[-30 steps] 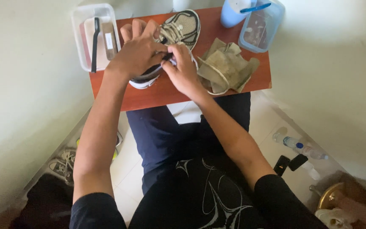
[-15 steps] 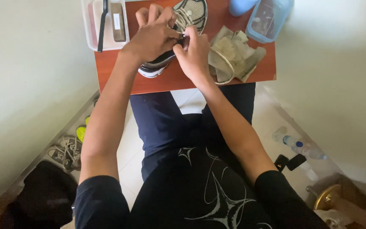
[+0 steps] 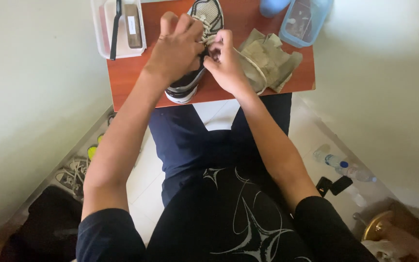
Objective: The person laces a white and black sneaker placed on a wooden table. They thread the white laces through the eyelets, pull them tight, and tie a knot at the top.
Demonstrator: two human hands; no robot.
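A black, grey and white sneaker [image 3: 208,14] lies on the small red-brown table [image 3: 136,80], heel toward me. My left hand [image 3: 178,46] covers its middle and grips the shoe around the laces. My right hand [image 3: 226,60] sits just right of it, fingertips pinched on a pale shoelace [image 3: 211,38] at the eyelets. Most of the shoe's upper is hidden under my hands.
A crumpled beige cloth [image 3: 270,60] lies right of the shoe. A clear tray [image 3: 104,29] with a black brush and a brown block stands at the back left, a blue container [image 3: 306,22] at the back right. On the floor lie shoes [image 3: 73,172] and a plastic bottle [image 3: 343,165].
The view has tilted down, so the table sits higher in frame. Both hands stay on the sneaker, working the lace; my left hand has shifted slightly over the shoe's middle.
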